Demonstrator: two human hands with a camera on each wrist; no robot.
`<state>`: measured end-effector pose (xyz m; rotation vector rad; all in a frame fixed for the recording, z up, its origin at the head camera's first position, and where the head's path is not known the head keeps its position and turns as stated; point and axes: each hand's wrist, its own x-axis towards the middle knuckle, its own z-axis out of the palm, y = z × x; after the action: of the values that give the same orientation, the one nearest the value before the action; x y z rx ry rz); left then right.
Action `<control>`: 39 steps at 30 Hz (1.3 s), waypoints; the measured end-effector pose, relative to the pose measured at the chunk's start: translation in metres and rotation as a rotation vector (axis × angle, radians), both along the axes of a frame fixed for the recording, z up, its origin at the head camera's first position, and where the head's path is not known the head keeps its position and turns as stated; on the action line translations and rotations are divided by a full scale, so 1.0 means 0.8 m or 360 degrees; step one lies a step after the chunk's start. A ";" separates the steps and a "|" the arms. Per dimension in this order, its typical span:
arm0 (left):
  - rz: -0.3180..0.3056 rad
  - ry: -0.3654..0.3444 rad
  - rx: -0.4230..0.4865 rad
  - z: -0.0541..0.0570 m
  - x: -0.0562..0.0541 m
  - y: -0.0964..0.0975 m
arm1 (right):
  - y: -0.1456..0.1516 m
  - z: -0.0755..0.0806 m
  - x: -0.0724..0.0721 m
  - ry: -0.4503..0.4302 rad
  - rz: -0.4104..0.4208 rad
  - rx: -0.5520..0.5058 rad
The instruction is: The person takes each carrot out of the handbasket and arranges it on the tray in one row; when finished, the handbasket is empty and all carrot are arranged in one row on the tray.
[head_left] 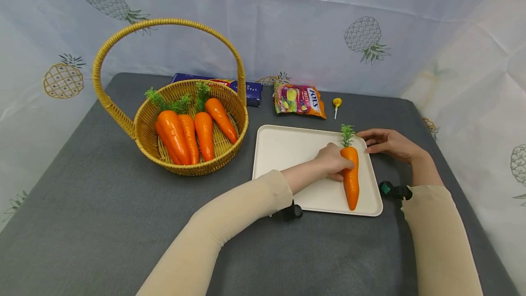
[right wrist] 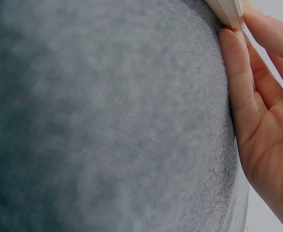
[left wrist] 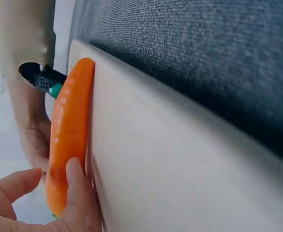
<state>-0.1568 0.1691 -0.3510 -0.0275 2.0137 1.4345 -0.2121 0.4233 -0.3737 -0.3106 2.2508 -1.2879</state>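
Observation:
An orange carrot (head_left: 351, 186) with a green tuft lies lengthwise near the right side of the cream tray (head_left: 283, 150). My left hand (head_left: 332, 161) is at its side. One finger (left wrist: 76, 181) touches the carrot in the left wrist view, while another fingertip stands a little apart from it. At the tray's far right corner, my right hand (head_left: 392, 144) holds the rim between thumb and forefinger. The right wrist view shows the right hand (right wrist: 269, 116) low against the cloth, with the tray's corner (right wrist: 228, 12) at its fingertips.
A wicker basket (head_left: 193, 170) with a tall handle holds several carrots, left of the tray. Behind it lies a blue spaghetti box (head_left: 252, 94). A Fox's sweets bag (head_left: 300, 100) and a yellow lollipop (head_left: 337, 103) lie beyond the tray on the grey tabletop (head_left: 102, 214).

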 end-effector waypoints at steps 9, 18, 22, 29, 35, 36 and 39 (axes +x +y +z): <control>-0.0068 0.0032 0.0045 0.004 -0.004 -0.021 | -0.004 0.000 0.001 0.0029 -0.0046 0.0036; -0.0169 0.0065 0.0021 0.007 -0.005 -0.038 | -0.009 0.007 0.004 0.0108 -0.0034 0.0195; -0.0179 0.0049 0.0032 0.006 -0.007 -0.047 | -0.011 0.012 0.008 0.0189 0.0021 0.0275; -0.0183 -0.0028 0.0169 0.011 -0.010 -0.065 | -0.014 0.016 0.015 0.0287 0.0072 0.0450; -0.0237 -0.0042 0.0216 0.024 -0.008 -0.086 | -0.017 0.016 0.018 0.0310 0.0085 0.0471; -0.0248 -0.0036 0.0214 0.027 -0.007 -0.089 | -0.017 0.016 0.018 0.0304 0.0083 0.0457; -0.0253 -0.0040 0.0230 0.035 -0.005 -0.099 | -0.015 0.016 0.017 0.0307 0.0072 0.0430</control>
<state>-0.1607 0.0900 -0.3228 0.1718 1.8433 1.4660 -0.1981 0.4115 -0.3612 -0.3972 2.5284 -0.9497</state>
